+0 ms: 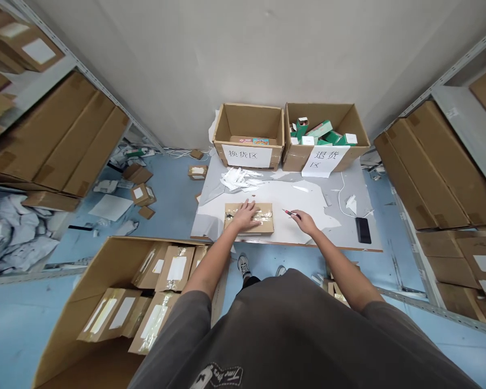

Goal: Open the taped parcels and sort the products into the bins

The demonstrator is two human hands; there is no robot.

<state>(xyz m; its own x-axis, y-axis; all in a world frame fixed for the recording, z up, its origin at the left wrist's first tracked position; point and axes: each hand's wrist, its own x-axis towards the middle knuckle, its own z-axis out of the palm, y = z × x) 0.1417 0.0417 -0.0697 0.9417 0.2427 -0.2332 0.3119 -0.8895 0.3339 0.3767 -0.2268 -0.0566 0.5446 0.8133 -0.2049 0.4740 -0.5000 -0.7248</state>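
A taped cardboard box (pixel 263 227) lies flat near the front edge of the table. My left hand (pixel 245 217) rests on its top with the fingers spread, covering part of the taped seam. A dark line runs along that seam at the left end. To the right of the box, my right hand (pixel 305 221) is closed around a slim red-and-black box cutter (pixel 292 214). Its thin tip points left toward the box without touching it.
Two open cartons with paper signs, the left carton (pixel 249 116) and the right carton (pixel 324 111), stand along the back. Paper scraps (pixel 240 179) and a phone (pixel 363 230) lie on the table (pixel 275 192). A large carton (pixel 71 324) of parcels stands left.
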